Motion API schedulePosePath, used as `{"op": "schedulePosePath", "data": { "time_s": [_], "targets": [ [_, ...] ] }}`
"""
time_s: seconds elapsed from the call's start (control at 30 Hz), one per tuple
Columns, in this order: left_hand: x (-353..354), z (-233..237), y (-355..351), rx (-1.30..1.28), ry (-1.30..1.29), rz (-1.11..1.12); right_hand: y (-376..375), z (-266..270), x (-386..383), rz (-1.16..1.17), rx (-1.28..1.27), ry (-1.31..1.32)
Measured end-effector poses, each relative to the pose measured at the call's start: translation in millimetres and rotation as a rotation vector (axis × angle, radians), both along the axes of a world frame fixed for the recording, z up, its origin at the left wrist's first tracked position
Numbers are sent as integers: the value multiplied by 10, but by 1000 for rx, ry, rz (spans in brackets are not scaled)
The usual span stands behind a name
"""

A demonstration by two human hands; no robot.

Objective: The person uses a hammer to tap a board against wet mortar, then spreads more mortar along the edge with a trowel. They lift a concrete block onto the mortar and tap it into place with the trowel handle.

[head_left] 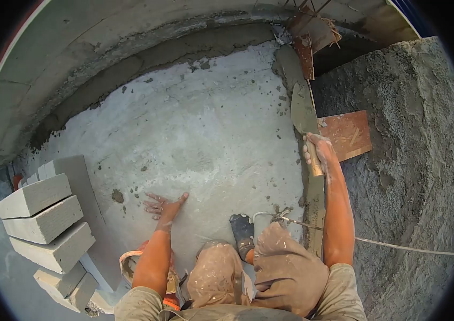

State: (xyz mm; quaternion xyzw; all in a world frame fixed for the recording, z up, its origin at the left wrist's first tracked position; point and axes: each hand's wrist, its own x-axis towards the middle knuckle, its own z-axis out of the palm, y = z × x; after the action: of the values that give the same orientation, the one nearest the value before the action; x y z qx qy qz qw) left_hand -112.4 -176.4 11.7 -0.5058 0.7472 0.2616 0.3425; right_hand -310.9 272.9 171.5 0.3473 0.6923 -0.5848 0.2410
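Note:
My right hand (315,150) is wrapped round the wooden handle of a trowel (303,109). The trowel's long metal blade lies along a strip of wet mortar (313,203) at the right edge of the pale floor. Over the floor (200,123), my left hand (166,205) is held with its fingers spread and nothing in it. Whether it touches the floor I cannot tell.
Pale blocks (39,219) are stacked at the left. A bucket (130,262) stands beside my left forearm. A cord (398,246) runs right from near my foot. Reddish boards (347,134) adjoin the right edge, before a rough wall (409,160). Mortar lines the curved back wall (93,48).

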Motion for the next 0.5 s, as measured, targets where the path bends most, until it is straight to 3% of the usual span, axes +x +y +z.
{"op": "schedulePosePath", "data": {
  "time_s": [0.1,0.17,0.27,0.5],
  "targets": [
    [1,-70,-21,0,-31,-14,-230,-198,-321,160,327,73],
    [17,-104,-19,-21,-38,-35,-267,-414,-695,170,413,136],
    [-14,-33,-7,-21,-56,-58,-236,-563,-877,31,446,68],
    [-60,-29,-26,6,-106,-65,94,-734,-26,-62,401,-25]
  ]
}}
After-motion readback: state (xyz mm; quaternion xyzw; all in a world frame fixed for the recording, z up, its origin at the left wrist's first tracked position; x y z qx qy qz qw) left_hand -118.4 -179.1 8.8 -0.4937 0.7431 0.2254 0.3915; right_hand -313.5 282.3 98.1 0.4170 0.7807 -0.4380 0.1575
